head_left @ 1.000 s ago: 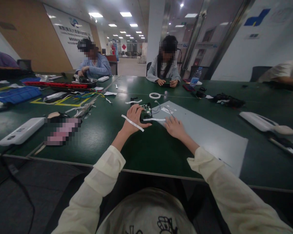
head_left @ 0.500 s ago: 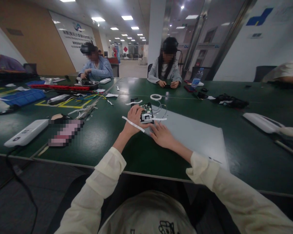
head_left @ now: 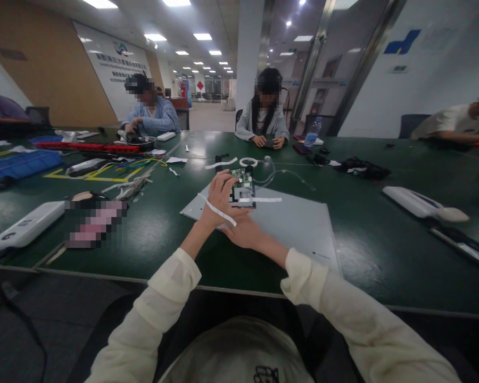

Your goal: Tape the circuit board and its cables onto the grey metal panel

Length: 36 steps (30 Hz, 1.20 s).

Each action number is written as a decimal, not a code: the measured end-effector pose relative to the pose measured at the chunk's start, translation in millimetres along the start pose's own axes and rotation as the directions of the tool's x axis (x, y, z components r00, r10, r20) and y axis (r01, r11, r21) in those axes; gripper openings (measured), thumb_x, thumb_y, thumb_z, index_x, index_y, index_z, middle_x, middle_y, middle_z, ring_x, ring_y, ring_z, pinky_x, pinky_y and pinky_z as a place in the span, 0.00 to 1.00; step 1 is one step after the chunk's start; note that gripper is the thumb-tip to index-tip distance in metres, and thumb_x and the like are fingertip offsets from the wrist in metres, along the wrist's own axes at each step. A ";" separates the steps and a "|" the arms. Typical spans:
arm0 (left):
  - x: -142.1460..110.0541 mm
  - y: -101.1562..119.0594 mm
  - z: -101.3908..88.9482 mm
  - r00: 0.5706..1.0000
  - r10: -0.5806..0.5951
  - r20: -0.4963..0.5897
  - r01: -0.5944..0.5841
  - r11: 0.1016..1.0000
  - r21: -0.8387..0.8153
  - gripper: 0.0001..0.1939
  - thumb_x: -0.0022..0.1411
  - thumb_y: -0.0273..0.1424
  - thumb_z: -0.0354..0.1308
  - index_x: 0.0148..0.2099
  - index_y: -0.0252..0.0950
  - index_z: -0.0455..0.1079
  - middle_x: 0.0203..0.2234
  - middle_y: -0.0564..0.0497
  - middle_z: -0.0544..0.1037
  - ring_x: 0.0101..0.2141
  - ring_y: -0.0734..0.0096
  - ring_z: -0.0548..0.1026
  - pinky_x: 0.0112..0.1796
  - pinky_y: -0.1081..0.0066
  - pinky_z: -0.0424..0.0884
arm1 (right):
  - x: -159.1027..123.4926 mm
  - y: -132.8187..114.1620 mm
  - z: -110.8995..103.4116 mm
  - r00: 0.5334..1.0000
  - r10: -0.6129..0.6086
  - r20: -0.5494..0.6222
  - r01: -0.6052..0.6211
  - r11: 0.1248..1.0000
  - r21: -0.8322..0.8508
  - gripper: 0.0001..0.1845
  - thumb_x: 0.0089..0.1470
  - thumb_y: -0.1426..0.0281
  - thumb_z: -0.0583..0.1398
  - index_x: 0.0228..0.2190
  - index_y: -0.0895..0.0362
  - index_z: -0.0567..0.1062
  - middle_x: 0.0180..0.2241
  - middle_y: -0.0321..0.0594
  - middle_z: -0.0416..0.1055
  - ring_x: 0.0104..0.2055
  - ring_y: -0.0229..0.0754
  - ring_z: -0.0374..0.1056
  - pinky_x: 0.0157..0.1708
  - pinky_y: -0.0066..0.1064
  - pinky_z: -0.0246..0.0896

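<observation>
My left hand (head_left: 220, 199) is closed on the left side of a black-framed device with an exposed green circuit board (head_left: 243, 178). White paper-like strips lie across the back of this hand and over the lower part of the device. Just below, my right hand (head_left: 243, 231) reaches in under the left hand and wrist, and most of its fingers are hidden there. Beneath both hands lies a flat grey panel (head_left: 299, 223) on the green table. A ring of white tape (head_left: 248, 161) and a thin clear tube or cable (head_left: 287, 173) are just beyond the device.
A white power-bank-like box (head_left: 27, 226) and a blurred pink item (head_left: 98, 223) lie to my left, with a blue tray (head_left: 24, 164) farther back. A white device (head_left: 413, 201) is at right. Several people sit round the table; a water bottle (head_left: 313, 131) stands opposite.
The grey panel has slid left, so it now extends under my left hand and the device. My right hand has moved left and in under the left wrist. The view has shifted slightly.
</observation>
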<state>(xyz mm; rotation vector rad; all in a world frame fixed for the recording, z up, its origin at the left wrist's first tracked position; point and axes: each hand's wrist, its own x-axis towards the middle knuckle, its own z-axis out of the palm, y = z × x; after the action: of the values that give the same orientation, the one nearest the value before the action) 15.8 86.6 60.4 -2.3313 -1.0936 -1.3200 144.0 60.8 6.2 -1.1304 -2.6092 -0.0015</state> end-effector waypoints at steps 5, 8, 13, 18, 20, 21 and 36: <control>-3.7 1.5 10.6 0.998 0.022 0.066 -0.019 0.998 -0.052 0.37 0.43 0.51 0.61 0.50 0.35 0.60 0.46 0.41 0.63 0.55 0.50 0.58 0.55 0.53 0.56 | 8.0 -12.1 -1.2 1.000 -0.024 0.004 0.024 0.999 -0.038 0.29 0.60 0.61 0.47 0.58 0.61 0.57 0.59 0.46 0.53 0.61 0.49 0.46 0.60 0.41 0.40; -7.7 -2.1 16.3 0.987 0.041 0.152 -0.029 0.996 -0.085 0.35 0.43 0.48 0.62 0.50 0.35 0.60 0.46 0.40 0.64 0.55 0.51 0.58 0.55 0.55 0.57 | 11.0 -20.5 -1.5 0.994 0.017 0.104 -0.015 1.000 -0.020 0.28 0.60 0.59 0.45 0.57 0.58 0.60 0.57 0.45 0.58 0.59 0.50 0.53 0.57 0.43 0.46; -10.6 -5.8 18.4 0.948 0.026 0.316 0.004 0.996 -0.093 0.32 0.43 0.46 0.64 0.48 0.36 0.62 0.46 0.41 0.64 0.53 0.53 0.60 0.54 0.56 0.59 | 9.7 -33.5 -4.0 0.986 -0.003 0.169 0.000 1.000 0.022 0.27 0.59 0.58 0.46 0.52 0.60 0.67 0.50 0.47 0.67 0.51 0.50 0.63 0.52 0.40 0.55; -17.9 -9.9 21.4 0.913 -0.028 0.407 0.058 0.996 -0.062 0.31 0.43 0.46 0.64 0.46 0.36 0.63 0.44 0.43 0.66 0.49 0.54 0.64 0.51 0.55 0.62 | 6.7 -40.4 -5.0 0.978 -0.088 0.190 0.079 0.995 0.055 0.27 0.58 0.57 0.47 0.49 0.61 0.69 0.46 0.50 0.70 0.47 0.50 0.66 0.46 0.39 0.60; -21.8 -12.3 23.3 0.903 -0.038 0.428 0.070 0.996 -0.060 0.30 0.44 0.46 0.64 0.46 0.36 0.63 0.44 0.44 0.66 0.49 0.55 0.64 0.50 0.57 0.63 | 6.6 -41.1 -4.2 0.978 -0.105 0.178 0.098 0.994 0.050 0.26 0.58 0.58 0.49 0.48 0.63 0.69 0.46 0.52 0.69 0.47 0.51 0.65 0.47 0.40 0.59; -23.4 -13.5 24.2 0.900 -0.043 0.435 0.078 0.995 -0.062 0.30 0.44 0.46 0.64 0.46 0.36 0.63 0.44 0.44 0.66 0.49 0.56 0.64 0.50 0.58 0.63 | 6.7 -41.3 -3.8 0.979 -0.113 0.171 0.106 0.993 0.048 0.25 0.58 0.58 0.49 0.48 0.63 0.69 0.46 0.53 0.69 0.47 0.51 0.66 0.46 0.40 0.59; -30.2 -21.6 27.7 0.822 -0.109 0.558 0.115 0.993 0.026 0.36 0.41 0.53 0.63 0.48 0.37 0.63 0.45 0.43 0.65 0.50 0.53 0.63 0.49 0.56 0.63 | 10.5 -48.3 -6.8 0.793 -0.603 0.088 0.607 0.795 -0.023 0.17 0.59 0.69 0.49 0.40 0.66 0.73 0.39 0.49 0.72 0.40 0.42 0.68 0.43 0.34 0.58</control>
<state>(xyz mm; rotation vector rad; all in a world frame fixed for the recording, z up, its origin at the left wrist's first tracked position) 8.6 101.7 17.2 -2.7843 -1.3984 -0.6610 104.5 34.1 21.2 -0.2549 -2.9335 -0.1647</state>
